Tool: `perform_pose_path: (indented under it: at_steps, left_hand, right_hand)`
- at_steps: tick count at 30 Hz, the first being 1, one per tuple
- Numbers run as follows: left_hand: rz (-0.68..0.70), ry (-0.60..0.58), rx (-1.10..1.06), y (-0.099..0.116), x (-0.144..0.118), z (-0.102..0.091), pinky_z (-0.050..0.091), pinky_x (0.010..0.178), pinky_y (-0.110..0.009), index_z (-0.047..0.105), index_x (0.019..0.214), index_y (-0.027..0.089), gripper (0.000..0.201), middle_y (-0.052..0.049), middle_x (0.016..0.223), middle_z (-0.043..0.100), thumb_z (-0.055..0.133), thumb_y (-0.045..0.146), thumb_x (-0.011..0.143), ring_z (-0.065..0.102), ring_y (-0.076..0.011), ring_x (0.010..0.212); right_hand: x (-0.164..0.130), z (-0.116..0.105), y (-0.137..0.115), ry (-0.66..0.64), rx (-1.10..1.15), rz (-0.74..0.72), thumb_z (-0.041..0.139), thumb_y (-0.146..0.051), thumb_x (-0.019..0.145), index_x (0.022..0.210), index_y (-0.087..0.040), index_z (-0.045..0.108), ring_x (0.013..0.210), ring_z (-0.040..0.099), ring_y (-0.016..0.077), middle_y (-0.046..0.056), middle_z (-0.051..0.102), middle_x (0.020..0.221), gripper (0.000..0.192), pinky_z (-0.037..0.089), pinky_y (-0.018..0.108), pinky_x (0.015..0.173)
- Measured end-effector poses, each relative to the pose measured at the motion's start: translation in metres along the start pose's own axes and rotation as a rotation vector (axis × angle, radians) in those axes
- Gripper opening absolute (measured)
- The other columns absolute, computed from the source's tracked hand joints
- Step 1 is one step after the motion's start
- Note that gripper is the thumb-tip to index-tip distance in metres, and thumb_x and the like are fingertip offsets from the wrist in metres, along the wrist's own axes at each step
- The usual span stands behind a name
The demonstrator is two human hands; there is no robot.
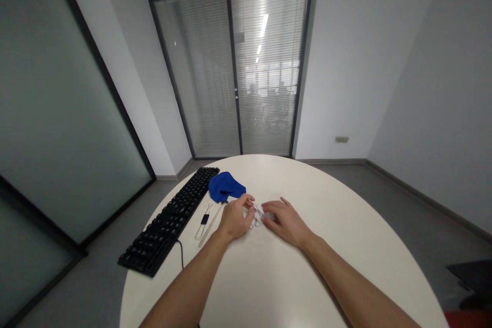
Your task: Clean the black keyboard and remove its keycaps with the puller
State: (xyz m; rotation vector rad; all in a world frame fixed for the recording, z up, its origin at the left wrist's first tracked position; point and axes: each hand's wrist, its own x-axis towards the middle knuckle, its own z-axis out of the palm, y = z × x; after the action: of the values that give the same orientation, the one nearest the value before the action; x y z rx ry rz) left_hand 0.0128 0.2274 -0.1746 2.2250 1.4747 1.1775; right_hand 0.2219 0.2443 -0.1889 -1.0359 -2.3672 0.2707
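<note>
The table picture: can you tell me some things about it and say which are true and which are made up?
1. A black keyboard lies on the round white table. True.
2. The blue cloth lies right of both hands. False: it lies beyond the left hand, close to the keyboard's far end.
3. Both hands rest on a small white thing in the middle of the table. True: the right hand lies flat by it, and the left hand's fingers pinch it.
4. The keyboard is in the left hand. False: it lies apart, nobody touching it.
5. A thin white tool lies between the keyboard and the left hand. True.
</note>
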Motion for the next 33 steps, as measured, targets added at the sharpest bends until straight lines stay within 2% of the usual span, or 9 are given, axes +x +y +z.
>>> perform_pose_path:
  at_steps: [4, 8, 10, 14, 18, 22, 27, 30, 33]
  left_hand:
    - [-0.036, -0.057, 0.031, 0.0, -0.004, -0.006, 0.049, 0.082, -0.026, 0.062, 0.116, 0.025, 0.028, 0.0, 0.097, 0.072, 0.057, 0.029, 0.089, 0.067, -0.0148, 0.083]
    - [0.003, -0.165, 0.208, -0.003, -0.006, -0.004, 0.047, 0.081, -0.027, 0.07, 0.092, 0.021, 0.015, -0.003, 0.093, 0.071, 0.057, 0.027, 0.088, 0.064, -0.0175, 0.085]
    - [0.012, -0.18, 0.272, -0.005, -0.006, -0.003, 0.047, 0.084, -0.029, 0.071, 0.087, 0.02, 0.015, -0.005, 0.092, 0.07, 0.056, 0.024, 0.087, 0.063, -0.0198, 0.091]
    - [-0.022, -0.062, 0.363, -0.009, -0.006, -0.006, 0.039, 0.103, -0.041, 0.072, 0.099, 0.021, 0.02, -0.009, 0.12, 0.064, 0.059, 0.025, 0.085, 0.053, -0.0266, 0.117]
    - [-0.237, 0.108, 0.534, -0.024, -0.004, -0.012, 0.024, 0.113, -0.054, 0.068, 0.121, 0.024, 0.037, -0.011, 0.148, 0.043, 0.055, 0.038, 0.089, 0.031, -0.0388, 0.138]
    - [-0.456, 0.086, 0.525, -0.041, 0.007, -0.017, 0.03, 0.109, -0.055, 0.063, 0.128, 0.031, 0.043, -0.009, 0.154, 0.034, 0.048, 0.049, 0.092, 0.034, -0.0413, 0.137]
    - [-0.532, 0.028, 0.555, -0.053, 0.036, -0.026, 0.039, 0.102, -0.053, 0.067, 0.121, 0.03, 0.04, -0.012, 0.154, 0.033, 0.049, 0.05, 0.092, 0.041, -0.0426, 0.131]
    - [-0.546, 0.037, 0.584, -0.061, 0.054, -0.03, 0.043, 0.097, -0.05, 0.057, 0.133, 0.027, 0.045, -0.015, 0.152, 0.035, 0.05, 0.044, 0.092, 0.047, -0.0403, 0.126]
    - [-0.574, 0.034, 0.599, -0.07, 0.068, -0.028, 0.046, 0.092, -0.049, 0.042, 0.144, 0.022, 0.059, -0.02, 0.141, 0.046, 0.054, 0.044, 0.09, 0.052, -0.0392, 0.119]
  right_hand:
    - [0.001, -0.001, -0.004, 0.022, -0.033, -0.035, 0.054, -0.032, 0.092, 0.11, -0.024, 0.066, 0.115, 0.058, 0.0249, 0.008, 0.066, 0.121, 0.023, 0.027, 0.053, 0.11]
    - [0.003, -0.004, -0.012, 0.048, -0.008, -0.058, 0.058, -0.029, 0.089, 0.111, -0.021, 0.062, 0.103, 0.061, 0.0235, 0.008, 0.069, 0.108, 0.024, 0.039, 0.044, 0.102]
    - [0.003, -0.003, -0.015, 0.038, 0.011, -0.099, 0.058, -0.029, 0.089, 0.114, -0.021, 0.062, 0.105, 0.061, 0.0233, 0.009, 0.068, 0.112, 0.027, 0.042, 0.04, 0.098]
    - [0.003, 0.001, -0.016, -0.009, -0.011, -0.141, 0.057, -0.032, 0.091, 0.115, -0.026, 0.067, 0.113, 0.059, 0.0246, 0.009, 0.065, 0.124, 0.027, 0.042, 0.041, 0.099]
    - [0.004, 0.004, -0.015, -0.006, -0.033, -0.104, 0.055, -0.031, 0.092, 0.115, -0.025, 0.07, 0.117, 0.058, 0.0259, 0.011, 0.065, 0.126, 0.028, 0.042, 0.044, 0.101]
    - [0.004, 0.002, -0.014, -0.005, -0.027, -0.104, 0.053, -0.031, 0.093, 0.115, -0.024, 0.07, 0.119, 0.057, 0.0261, 0.01, 0.064, 0.128, 0.029, 0.041, 0.044, 0.103]
    - [0.005, -0.001, -0.012, -0.023, -0.02, -0.096, 0.052, -0.032, 0.093, 0.116, -0.025, 0.069, 0.117, 0.058, 0.0253, 0.008, 0.064, 0.129, 0.029, 0.042, 0.043, 0.103]
    - [0.007, -0.001, -0.01, -0.027, -0.019, -0.087, 0.052, -0.033, 0.093, 0.117, -0.026, 0.069, 0.117, 0.058, 0.0255, 0.009, 0.064, 0.129, 0.03, 0.042, 0.043, 0.103]
    - [0.01, 0.0, -0.007, -0.04, -0.017, -0.076, 0.053, -0.033, 0.093, 0.117, -0.026, 0.069, 0.118, 0.058, 0.0258, 0.009, 0.064, 0.129, 0.03, 0.042, 0.044, 0.103]
